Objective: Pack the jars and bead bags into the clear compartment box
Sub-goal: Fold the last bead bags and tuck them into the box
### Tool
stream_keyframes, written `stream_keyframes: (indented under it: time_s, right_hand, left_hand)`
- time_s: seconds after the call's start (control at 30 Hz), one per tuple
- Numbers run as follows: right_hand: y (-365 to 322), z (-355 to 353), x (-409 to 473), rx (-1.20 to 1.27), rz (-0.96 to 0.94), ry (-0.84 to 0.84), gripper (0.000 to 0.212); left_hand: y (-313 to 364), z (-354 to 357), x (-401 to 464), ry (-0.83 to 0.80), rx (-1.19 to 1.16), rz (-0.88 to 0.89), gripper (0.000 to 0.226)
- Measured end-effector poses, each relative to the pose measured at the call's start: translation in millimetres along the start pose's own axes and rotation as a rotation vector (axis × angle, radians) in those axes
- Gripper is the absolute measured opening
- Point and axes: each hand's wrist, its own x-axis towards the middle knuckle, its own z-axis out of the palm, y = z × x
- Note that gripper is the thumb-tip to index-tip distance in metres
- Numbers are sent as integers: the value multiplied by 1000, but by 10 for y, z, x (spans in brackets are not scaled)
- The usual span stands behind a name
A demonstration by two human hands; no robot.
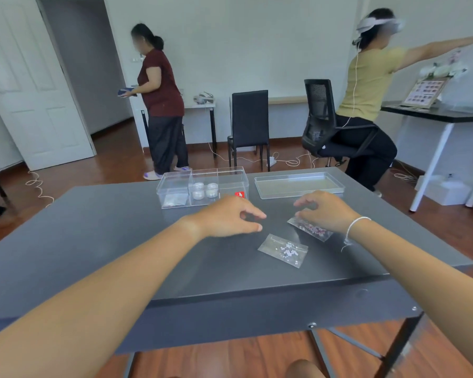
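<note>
The clear compartment box (175, 179) stands at the far middle of the dark table. Several white-lidded jars (204, 190) sit in its middle compartment, and a bead bag (174, 199) lies flat in its left one. My left hand (228, 216) hovers just in front of the box, fingers curled loosely and holding nothing. My right hand (325, 211) rests over the far end of a bag of pink beads (311, 229), fingers spread. A second bag with pale beads (283, 250) lies free on the table between and below both hands.
The box's clear lid (298, 184) lies to the right of the box. The dark table (120, 241) ends close in front of me. Beyond it stand two chairs, a standing person and a seated person with an outstretched arm, plus cables on the wooden floor.
</note>
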Motion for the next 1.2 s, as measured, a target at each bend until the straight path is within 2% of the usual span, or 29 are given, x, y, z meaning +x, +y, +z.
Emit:
stream_keyframes:
  time_s: [0.3,0.77,0.9,1.03,1.2]
  right_hand:
    - [12,-59,-86,-43,96,-82,44]
    - [-52,1,-56,-32,61,-128,46]
    - [-77,26,-47,40,71,-157,45]
    - [-100,33,-43,81,71,-181,39]
    - [-145,60,-43,130,51,-163,6]
  left_hand:
    - [161,158,61,-173,110,28,47]
    - [145,161,94,-172,42,41,25]
    - [149,154,98,-183,37,12,20]
    - [145,146,89,-174,10,-4,18]
    - [107,147,70,-141,-81,-8,19]
